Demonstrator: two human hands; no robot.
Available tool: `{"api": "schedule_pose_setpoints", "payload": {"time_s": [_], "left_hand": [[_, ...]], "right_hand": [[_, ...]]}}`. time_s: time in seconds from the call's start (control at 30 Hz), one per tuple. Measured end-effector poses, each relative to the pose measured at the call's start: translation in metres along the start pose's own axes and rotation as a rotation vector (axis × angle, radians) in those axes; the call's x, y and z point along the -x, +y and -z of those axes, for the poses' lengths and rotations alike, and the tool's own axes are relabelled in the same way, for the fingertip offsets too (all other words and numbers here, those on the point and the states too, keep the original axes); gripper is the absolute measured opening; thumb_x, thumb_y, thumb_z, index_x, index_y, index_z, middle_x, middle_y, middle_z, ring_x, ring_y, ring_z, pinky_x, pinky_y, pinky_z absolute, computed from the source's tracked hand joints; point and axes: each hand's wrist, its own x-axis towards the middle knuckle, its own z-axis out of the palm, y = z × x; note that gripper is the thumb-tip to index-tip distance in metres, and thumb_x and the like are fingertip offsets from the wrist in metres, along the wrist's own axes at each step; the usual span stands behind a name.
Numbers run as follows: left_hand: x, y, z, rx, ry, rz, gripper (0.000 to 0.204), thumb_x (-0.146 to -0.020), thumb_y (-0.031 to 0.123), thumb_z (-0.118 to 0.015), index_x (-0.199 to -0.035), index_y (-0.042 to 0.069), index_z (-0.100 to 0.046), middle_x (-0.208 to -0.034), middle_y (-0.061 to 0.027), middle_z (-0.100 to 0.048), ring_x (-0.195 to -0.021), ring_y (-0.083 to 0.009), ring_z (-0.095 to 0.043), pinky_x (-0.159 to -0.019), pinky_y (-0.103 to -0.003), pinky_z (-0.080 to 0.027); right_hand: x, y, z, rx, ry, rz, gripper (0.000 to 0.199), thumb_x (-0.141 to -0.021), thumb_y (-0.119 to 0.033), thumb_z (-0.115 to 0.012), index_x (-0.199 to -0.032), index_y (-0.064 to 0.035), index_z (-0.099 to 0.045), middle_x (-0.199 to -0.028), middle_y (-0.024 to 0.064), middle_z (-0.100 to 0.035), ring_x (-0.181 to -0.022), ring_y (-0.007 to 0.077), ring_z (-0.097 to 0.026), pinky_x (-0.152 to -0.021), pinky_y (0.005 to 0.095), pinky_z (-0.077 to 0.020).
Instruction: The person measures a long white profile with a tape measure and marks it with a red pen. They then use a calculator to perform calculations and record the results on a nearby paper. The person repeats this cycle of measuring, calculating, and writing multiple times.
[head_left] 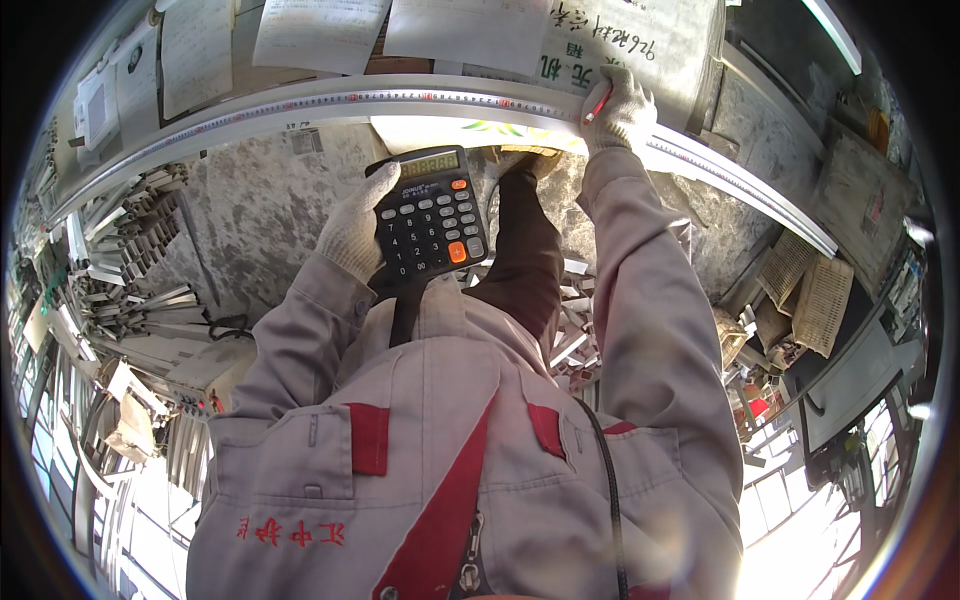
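In my left hand [352, 228], which wears a white knit glove, is a black desk calculator [428, 218] with grey and orange keys. The thumb lies beside its display, and the other fingers are hidden behind it. My gloved right hand [624, 118] is closed around a slim red pen [598, 103] and rests at the long pale bar [290, 113]. A measuring tape [430, 97] with black and red marks lies stretched along this bar, passing by the right hand on both sides.
Paper sheets [318, 35] lie beyond the bar, beside a board [670, 50] with handwriting. Bundles of metal profiles [140, 245] are stacked at left. Woven baskets [822, 305] stand at right. A dark cord [232, 327] lies at lower left.
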Motion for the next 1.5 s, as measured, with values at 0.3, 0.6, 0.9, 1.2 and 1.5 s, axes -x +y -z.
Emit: {"api": "schedule_pose_setpoints", "payload": {"time_s": [0.3, 0.6, 0.9, 1.2, 1.5], "left_hand": [[0.011, 0.008, -0.008, -0.043, 0.041, -0.027, 0.040, -0.108, 0.030, -0.065, -0.136, 0.001, -0.064, -0.117, -0.0137, -0.075, -0.096, -0.0240, -0.078, -0.083, -0.041, -0.068], [0.012, 0.005, 0.005, -0.050, -0.011, -0.043, 0.042, -0.109, 0.032, -0.063, -0.138, 0.001, -0.064, -0.120, -0.0141, -0.075, -0.100, -0.0237, -0.077, -0.086, -0.041, -0.067], [0.005, 0.004, 0.018, -0.059, -0.013, -0.033, 0.044, -0.110, 0.031, -0.062, -0.141, -0.001, -0.062, -0.122, -0.0148, -0.075, -0.100, -0.0235, -0.077, -0.087, -0.039, -0.067], [0.006, 0.008, 0.015, -0.118, 0.038, -0.053, 0.044, -0.111, 0.031, -0.062, -0.140, -0.002, -0.063, -0.121, -0.0145, -0.075, -0.099, -0.0219, -0.077, -0.085, -0.035, -0.066], [0.005, 0.008, 0.017, -0.111, 0.092, -0.107, 0.035, -0.105, 0.022, -0.070, -0.130, -0.003, -0.068, -0.109, -0.0144, -0.077, -0.084, -0.0223, -0.079, -0.071, -0.036, -0.068]], "right_hand": [[0.001, -0.003, 0.004, 0.012, -0.030, -0.003, 0.021, -0.088, -0.019, -0.075, -0.109, -0.0181, -0.073, -0.107, 0.0139, -0.077, -0.103, 0.0395, -0.069, -0.097, 0.0482, -0.0529], [0.001, 0.002, -0.003, -0.005, 0.036, 0.023, 0.013, -0.093, -0.015, -0.073, -0.106, -0.0161, -0.075, -0.101, 0.0108, -0.079, -0.100, 0.0375, -0.070, -0.095, 0.0471, -0.0548], [0.001, 0.002, -0.003, 0.012, 0.045, 0.032, 0.030, -0.080, -0.014, -0.084, -0.108, -0.0184, -0.074, -0.102, 0.0099, -0.079, -0.101, 0.0369, -0.071, -0.094, 0.0454, -0.0555], [0.000, 0.000, -0.002, 0.028, 0.017, -0.008, 0.020, -0.087, -0.015, -0.077, -0.107, -0.0174, -0.075, -0.100, 0.0091, -0.079, -0.101, 0.0357, -0.071, -0.094, 0.0451, -0.0551], [0.000, 0.001, -0.004, 0.024, 0.019, 0.000, 0.026, -0.084, -0.017, -0.081, -0.109, -0.0179, -0.075, -0.102, 0.0087, -0.079, -0.104, 0.0355, -0.071, -0.096, 0.0445, -0.0551]]}}
